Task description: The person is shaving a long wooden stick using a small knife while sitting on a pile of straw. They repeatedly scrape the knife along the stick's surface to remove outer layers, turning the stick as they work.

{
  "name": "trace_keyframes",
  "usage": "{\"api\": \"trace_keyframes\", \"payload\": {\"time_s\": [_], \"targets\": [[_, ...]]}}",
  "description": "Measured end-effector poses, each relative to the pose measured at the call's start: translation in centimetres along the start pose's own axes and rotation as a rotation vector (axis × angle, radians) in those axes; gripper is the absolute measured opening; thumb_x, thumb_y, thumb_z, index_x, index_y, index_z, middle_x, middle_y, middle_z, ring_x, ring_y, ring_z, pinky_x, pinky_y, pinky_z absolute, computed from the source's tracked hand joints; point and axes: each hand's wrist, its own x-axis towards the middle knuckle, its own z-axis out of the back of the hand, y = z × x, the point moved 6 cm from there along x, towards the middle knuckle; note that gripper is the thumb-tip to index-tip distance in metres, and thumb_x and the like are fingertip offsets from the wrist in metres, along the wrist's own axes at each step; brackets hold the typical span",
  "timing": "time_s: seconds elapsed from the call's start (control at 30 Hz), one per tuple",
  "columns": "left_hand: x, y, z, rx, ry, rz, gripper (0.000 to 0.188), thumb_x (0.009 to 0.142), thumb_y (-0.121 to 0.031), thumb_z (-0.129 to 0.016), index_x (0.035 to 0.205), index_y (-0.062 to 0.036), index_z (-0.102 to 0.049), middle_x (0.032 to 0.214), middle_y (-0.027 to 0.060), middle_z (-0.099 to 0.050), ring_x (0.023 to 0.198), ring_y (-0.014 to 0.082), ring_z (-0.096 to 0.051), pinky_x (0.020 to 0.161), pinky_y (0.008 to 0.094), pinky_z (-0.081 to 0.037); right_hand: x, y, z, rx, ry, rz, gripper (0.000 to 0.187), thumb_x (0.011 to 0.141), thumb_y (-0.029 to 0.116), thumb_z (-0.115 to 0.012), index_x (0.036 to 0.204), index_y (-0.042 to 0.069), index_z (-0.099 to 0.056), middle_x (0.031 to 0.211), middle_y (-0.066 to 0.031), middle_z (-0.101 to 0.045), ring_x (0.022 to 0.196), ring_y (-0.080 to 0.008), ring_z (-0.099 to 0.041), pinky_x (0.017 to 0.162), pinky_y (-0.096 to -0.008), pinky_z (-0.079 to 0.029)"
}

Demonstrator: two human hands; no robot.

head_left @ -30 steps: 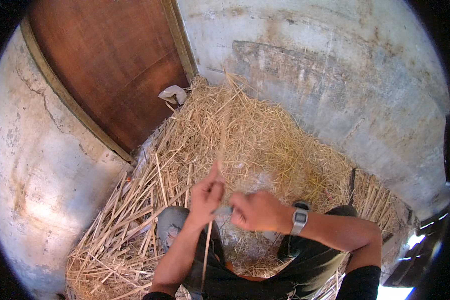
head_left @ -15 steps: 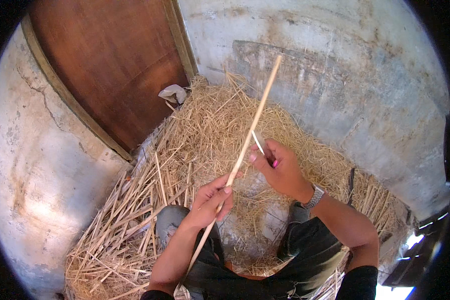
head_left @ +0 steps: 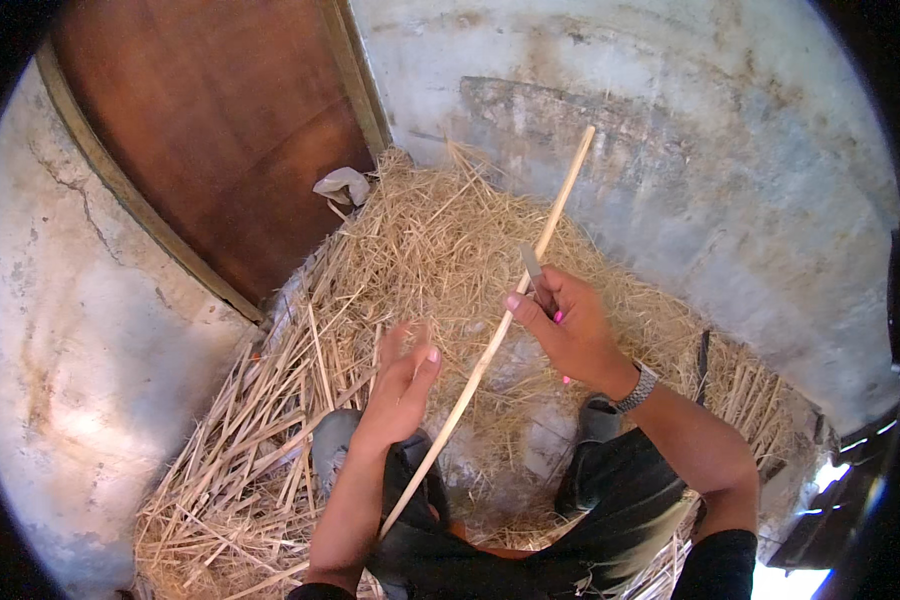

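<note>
A long, pale peeled stick slants from between my knees up to the right. My right hand is closed on it near the upper part, the thumb pressing the stick. In the same hand a knife with a pale flat blade points up beside the stick; its handle is mostly hidden by the fingers. My left hand is off the stick, a little to its left, with nothing seen in it. Its thumb stands apart and its fingers are smeared by motion.
Shavings and straw-like strips cover the floor in a heap ahead. Split sticks lie at the left. A brown wooden door, a crumpled pale bag and a stained wall bound the corner. My knees are on both sides.
My left hand has let go of the stick and moved left. My right hand now grips the stick along with the knife, and the stick's top has shifted right.
</note>
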Motion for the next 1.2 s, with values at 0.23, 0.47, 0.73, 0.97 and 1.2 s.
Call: {"api": "trace_keyframes", "payload": {"time_s": [0.23,0.47,0.73,0.97,1.2], "targets": [[-0.4,-2.7,-1.1,-0.282,0.175,-0.048,0.059,0.108,-0.042,-0.036,0.119,0.0062,-0.068,0.125,0.0188,-0.066,0.128,0.0336,-0.054,0.115,0.0440,-0.032,-0.2,-0.1,-0.2,-0.013,-0.005,0.038,0.032,0.092,0.025,-0.074,0.079,0.003,-0.055,0.059,0.0030,-0.043,0.055,-0.0061,-0.036,0.048,-0.0281,-0.032],[-0.3,-0.2,-1.2,-0.401,0.207,-0.129,0.040,0.104,-0.025,-0.046,0.113,0.0060,-0.070,0.121,0.0209,-0.068,0.133,0.0348,-0.051,0.115,0.0459,-0.032,-0.7,-0.7,-1.4,0.004,0.078,-0.013,0.034,0.092,0.027,-0.073,0.077,0.004,-0.053,0.059,0.0024,-0.041,0.055,-0.0070,-0.036,0.048,-0.0292,-0.032],[-1.0,-2.1,-2.0,0.212,0.233,-0.232,0.035,0.093,-0.014,-0.058,0.126,-0.0025,-0.065,0.129,0.0241,-0.062,0.132,0.0420,-0.049,0.113,0.0450,-0.035,-1.2,-1.7,-2.3,-0.007,0.131,-0.022,0.040,0.091,0.031,-0.074,0.074,0.005,-0.049,0.059,0.0015,-0.041,0.055,-0.0084,-0.037,0.048,-0.0314,-0.033],[0.0,-0.3,-0.7,-0.206,0.222,0.137,0.064,0.107,-0.051,-0.034,0.129,0.0014,-0.063,0.128,0.0197,-0.066,0.130,0.0283,-0.053,0.113,0.0385,-0.034,-1.3,-1.1,-2.5,-0.052,0.162,-0.002,0.040,0.092,0.032,-0.073,0.073,0.005,-0.050,0.058,0.0013,-0.041,0.054,-0.0097,-0.038,0.048,-0.0326,-0.033],[-2.4,-4.0,-4.1,-0.530,0.411,0.110,0.052,0.105,-0.033,-0.048,0.145,-0.0009,-0.046,0.085,0.0087,-0.072,0.073,0.0173,-0.069,0.070,0.0296,-0.055,-2.5,-1.2,-3.6,-0.010,0.226,-0.073,0.034,0.097,0.027,-0.065,0.077,0.000,-0.056,0.058,-0.0030,-0.046,0.053,-0.0119,-0.043,0.049,-0.0348,-0.036]]}}
